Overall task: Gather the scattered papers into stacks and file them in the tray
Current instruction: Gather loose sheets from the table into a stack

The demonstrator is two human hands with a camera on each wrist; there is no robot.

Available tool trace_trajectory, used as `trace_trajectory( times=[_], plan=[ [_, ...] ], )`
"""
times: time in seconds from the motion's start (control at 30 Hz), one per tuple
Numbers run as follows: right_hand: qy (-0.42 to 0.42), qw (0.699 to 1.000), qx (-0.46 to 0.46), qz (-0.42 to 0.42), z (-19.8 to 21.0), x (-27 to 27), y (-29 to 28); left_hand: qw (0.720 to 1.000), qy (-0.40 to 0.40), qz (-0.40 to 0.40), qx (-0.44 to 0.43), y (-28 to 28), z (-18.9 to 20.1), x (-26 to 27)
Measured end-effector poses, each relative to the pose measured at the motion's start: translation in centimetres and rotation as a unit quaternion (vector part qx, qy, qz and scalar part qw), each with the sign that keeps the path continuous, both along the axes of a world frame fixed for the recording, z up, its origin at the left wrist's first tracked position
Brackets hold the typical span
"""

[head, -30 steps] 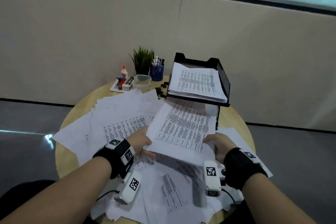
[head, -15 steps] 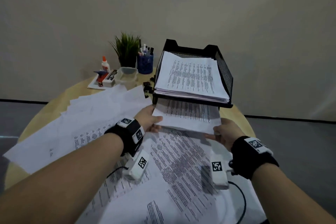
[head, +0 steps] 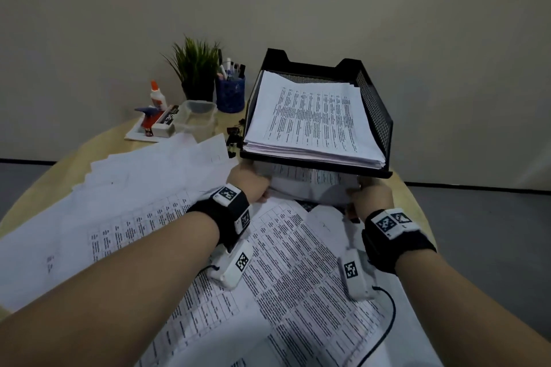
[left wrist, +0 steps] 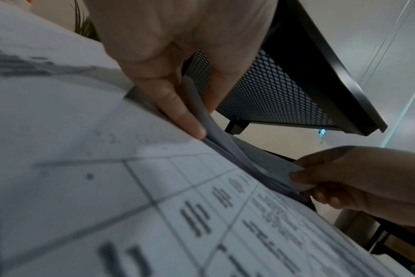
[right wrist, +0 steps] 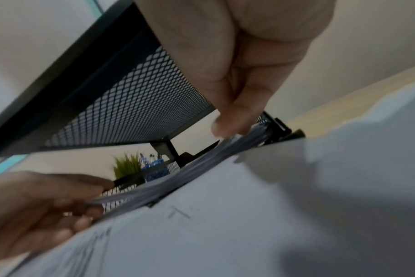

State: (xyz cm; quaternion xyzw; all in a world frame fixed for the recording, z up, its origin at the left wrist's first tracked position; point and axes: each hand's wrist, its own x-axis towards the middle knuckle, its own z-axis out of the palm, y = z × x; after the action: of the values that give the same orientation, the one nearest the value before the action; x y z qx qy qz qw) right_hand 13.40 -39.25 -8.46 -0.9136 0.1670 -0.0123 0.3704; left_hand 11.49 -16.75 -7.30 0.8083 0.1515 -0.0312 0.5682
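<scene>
Stack of papers held at mouth of lower tier of black mesh tray, partly under upper tier.

Left hand pinches the stack's left edge, thumb on top; right hand pinches the right edge likewise. Upper tier already holds a thick pile. Loose printed sheets cover the round table around both forearms. Plant, pen cup, glue bottle stand behind, left of tray.

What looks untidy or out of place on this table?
Loose papers lie fanned and overlapping across the table, not squared. The stack both hands hold sits only partly inside the tray's lower level.
</scene>
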Motion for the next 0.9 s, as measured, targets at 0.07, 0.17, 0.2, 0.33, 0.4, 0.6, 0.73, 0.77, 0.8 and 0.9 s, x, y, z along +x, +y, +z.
trace_trajectory(
  times=[0.07, 0.17, 0.2, 0.33, 0.4, 0.6, 0.73, 0.77, 0.8, 0.9],
  plan=[
    [-0.004, 0.999, -0.047, 0.016, 0.2, -0.4, 0.3, 0.999, 0.010, -0.001, 0.034, 0.1, -0.4, 0.3],
    [0.027, 0.991, -0.123, 0.038, 0.5, -0.8, 0.4, 0.981, 0.022, -0.071, 0.181, 0.6, -0.5, 0.6],
    [0.036, 0.989, -0.138, 0.044, 0.6, -0.9, 0.3, 0.972, 0.028, -0.096, 0.212, 0.8, -0.4, 0.5],
    [0.070, 0.978, -0.175, 0.089, 1.6, -2.1, 0.4, 0.951, 0.052, -0.177, 0.248, 1.2, 0.5, -0.5],
    [0.072, 0.976, -0.173, 0.113, 2.5, -3.4, 0.7, 0.953, 0.037, -0.170, 0.248, 1.6, 0.9, -1.7],
    [0.127, 0.950, -0.177, 0.222, 4.3, -10.3, 2.9, 0.921, 0.058, -0.199, 0.329, 3.3, 3.0, -8.0],
    [0.197, 0.913, -0.190, 0.302, 4.5, -15.3, 4.6, 0.878, 0.111, -0.246, 0.394, 4.7, 3.5, -13.1],
    [0.209, 0.908, -0.184, 0.312, 4.4, -16.3, 5.0, 0.869, 0.121, -0.250, 0.410, 5.0, 3.3, -14.4],
    [0.217, 0.904, -0.178, 0.321, 4.3, -17.2, 5.3, 0.861, 0.133, -0.249, 0.422, 5.4, 3.1, -15.6],
    [0.226, 0.896, -0.178, 0.339, 3.9, -19.5, 6.2, 0.858, 0.161, -0.241, 0.425, 6.7, 1.8, -18.5]
  ],
)
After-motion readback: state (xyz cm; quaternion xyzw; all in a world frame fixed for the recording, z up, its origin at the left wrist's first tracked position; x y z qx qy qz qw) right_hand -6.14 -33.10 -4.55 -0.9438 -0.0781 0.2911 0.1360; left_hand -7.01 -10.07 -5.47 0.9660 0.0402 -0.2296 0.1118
